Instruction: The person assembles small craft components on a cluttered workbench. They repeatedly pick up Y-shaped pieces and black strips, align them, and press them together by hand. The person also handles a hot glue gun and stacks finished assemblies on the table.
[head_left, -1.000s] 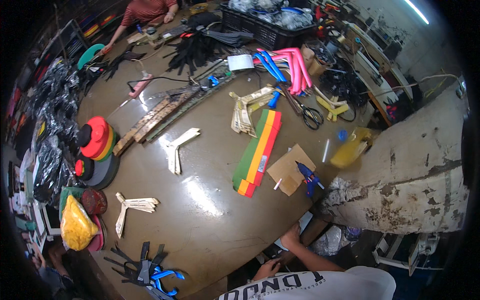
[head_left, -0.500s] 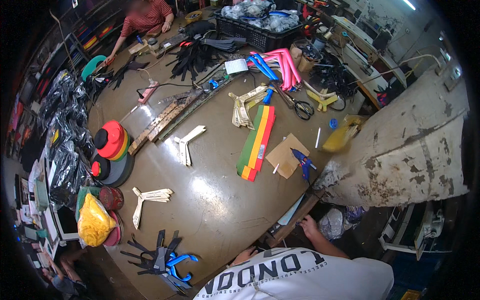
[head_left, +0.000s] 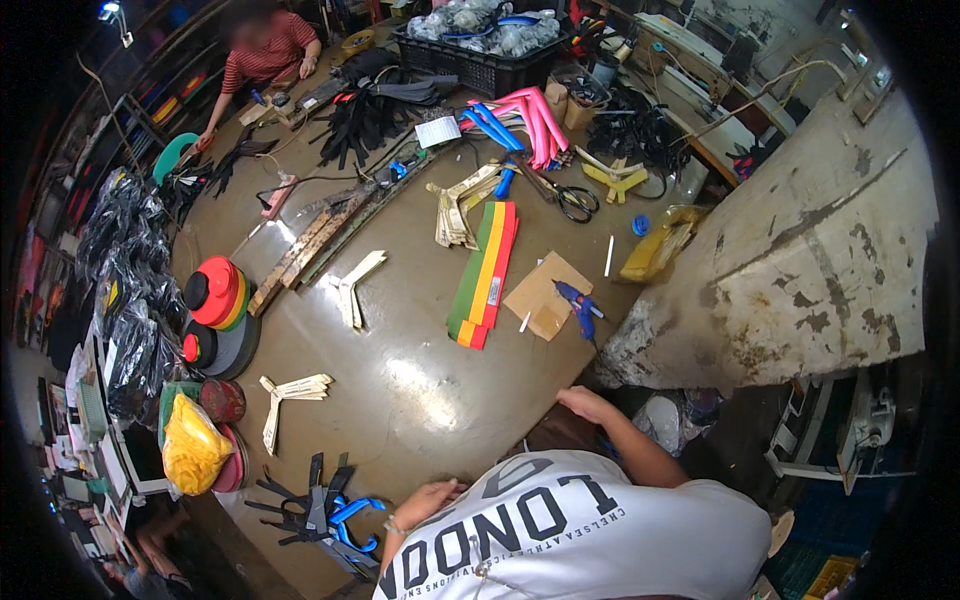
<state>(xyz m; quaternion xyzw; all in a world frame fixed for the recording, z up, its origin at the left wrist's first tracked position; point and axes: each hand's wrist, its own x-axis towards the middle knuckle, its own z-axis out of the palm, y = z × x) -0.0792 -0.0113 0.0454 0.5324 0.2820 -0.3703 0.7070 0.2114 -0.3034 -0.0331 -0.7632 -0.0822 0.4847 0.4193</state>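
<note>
At the table's near edge, my right hand (head_left: 587, 404) touches the corner of the brown worktable (head_left: 480, 370). Its fingers reach forward and hold nothing that I can see. My left hand (head_left: 432, 502) lies at the same edge, further left, fingers stretched out and partly covered by the white shirt. Just left of it is a bundle of black and grey straps (head_left: 310, 505) with blue curved pieces (head_left: 350, 520). Beyond my right hand, a blue glue gun (head_left: 577, 308) rests on a cardboard piece (head_left: 540, 297). A green, yellow and red striped strip (head_left: 484, 275) lies beside that cardboard.
Cream Y-shaped pieces (head_left: 355, 288) lie about the table. Rolls of coloured strap (head_left: 215, 290) and a yellow bag (head_left: 192, 445) stand at the left. Scissors (head_left: 578, 204) and pink tubes (head_left: 540, 125) lie further back. A worn, pale panel (head_left: 790, 260) rises at right. Another person sits at the far left.
The wooden drawer that stood out under the table edge no longer shows. My right hand has moved up and left to the table edge; my left hand has shifted left. The view has tilted slightly.
</note>
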